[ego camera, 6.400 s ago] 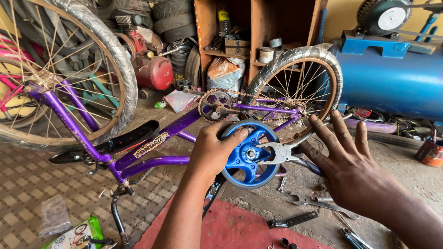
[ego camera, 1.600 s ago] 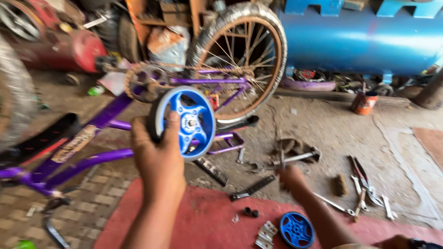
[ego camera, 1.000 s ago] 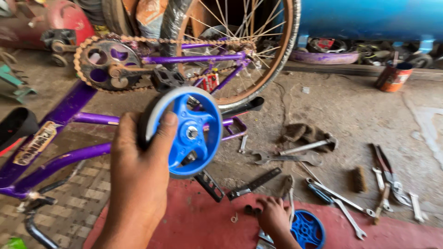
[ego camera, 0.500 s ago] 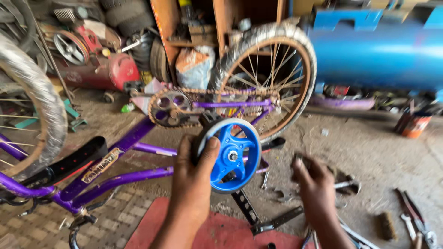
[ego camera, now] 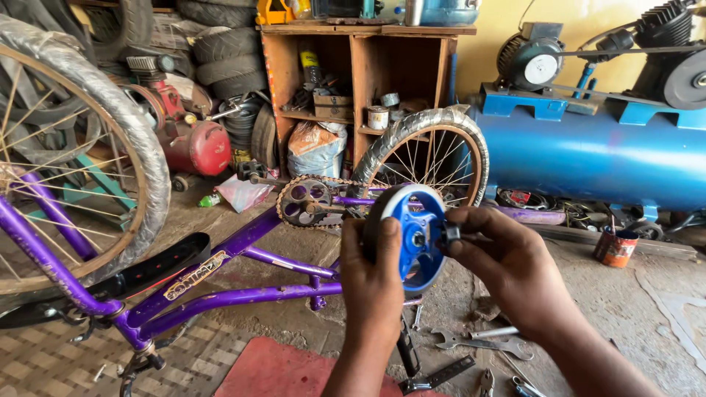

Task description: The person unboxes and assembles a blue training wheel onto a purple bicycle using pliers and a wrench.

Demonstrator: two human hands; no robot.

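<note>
Left hand clamps blue wheel by rim, held up over purple bike. Right hand pinches hub bolt. Wheel looks light, rigid plastic; rim grip best.

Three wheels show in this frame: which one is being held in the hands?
The small blue training wheel, gripped by the left hand while the right hand pinches its hub. The two spoked wheels, front and rear, stay on the overturned purple bicycle.
</note>
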